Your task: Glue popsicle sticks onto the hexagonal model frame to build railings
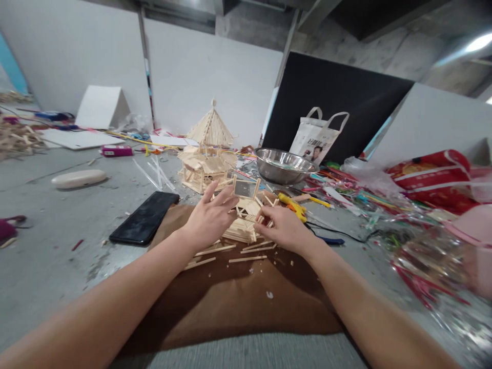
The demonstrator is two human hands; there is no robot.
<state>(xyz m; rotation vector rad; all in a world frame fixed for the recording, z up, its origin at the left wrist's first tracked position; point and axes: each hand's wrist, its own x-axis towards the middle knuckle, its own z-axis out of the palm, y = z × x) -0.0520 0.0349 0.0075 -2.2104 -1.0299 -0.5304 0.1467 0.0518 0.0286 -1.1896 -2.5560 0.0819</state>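
Note:
My left hand (pixel 212 215) reaches over the left side of a small wooden-stick model (pixel 239 233), its fingers stretched out and apart. At the model's right side, my right hand (pixel 282 225) has thumb and fingertips pinched together on what looks like a thin wooden stick. My fingers hide part of the model, which has upright posts and a slatted base. Several loose wooden sticks (pixel 248 259) lie in front of it on a brown cloth (pixel 238 307). Behind stands a taller stick pavilion (pixel 209 166) with a pointed roof.
A black phone (pixel 145 218) lies left of the cloth, with a white oblong case (pixel 79 179) beyond. On the right are a yellow glue gun (pixel 292 206) with its cord, a metal bowl (pixel 286 166), a white bag (pixel 317 136) and a heap of plastic wrappings (pixel 426 251).

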